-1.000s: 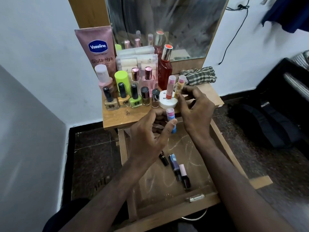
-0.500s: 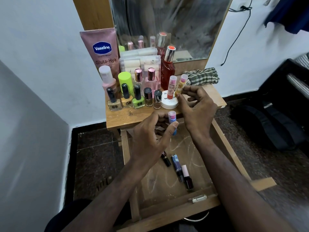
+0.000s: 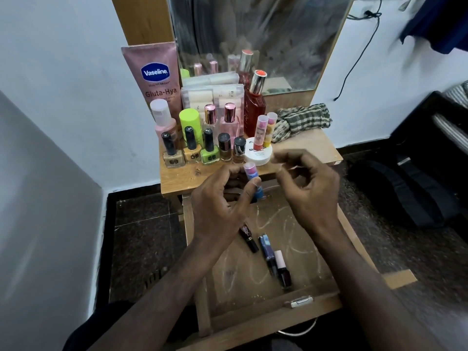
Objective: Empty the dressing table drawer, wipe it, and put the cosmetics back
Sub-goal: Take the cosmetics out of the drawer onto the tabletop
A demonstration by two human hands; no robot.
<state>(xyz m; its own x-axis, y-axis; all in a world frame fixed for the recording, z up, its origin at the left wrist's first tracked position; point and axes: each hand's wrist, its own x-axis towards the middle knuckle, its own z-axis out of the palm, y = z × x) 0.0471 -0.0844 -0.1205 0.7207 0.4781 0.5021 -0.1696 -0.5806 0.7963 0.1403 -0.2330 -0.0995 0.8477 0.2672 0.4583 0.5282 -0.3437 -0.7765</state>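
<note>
The open drawer (image 3: 255,295) holds three small cosmetics. Above it the left hand (image 3: 222,206) pinches a blue lip balm (image 3: 252,177). The right hand (image 3: 307,184), curled and empty, has let go of two balms (image 3: 264,131) now standing on the white jar (image 3: 258,154). Behind: a "Vaseline Gluta-Hya" tube (image 3: 154,77).

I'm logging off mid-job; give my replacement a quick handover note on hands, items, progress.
Left hand: grip on a small blue tube with a pink cap, above the open wooden drawer.
Right hand: fingers curled, holding nothing.
Tabletop: two clear-capped tubes, nail polishes, bottles.
In the drawer: a black lipstick, a blue tube, a dark polish bottle.
Left: finish emptying, wipe with the checked cloth, refill.
</note>
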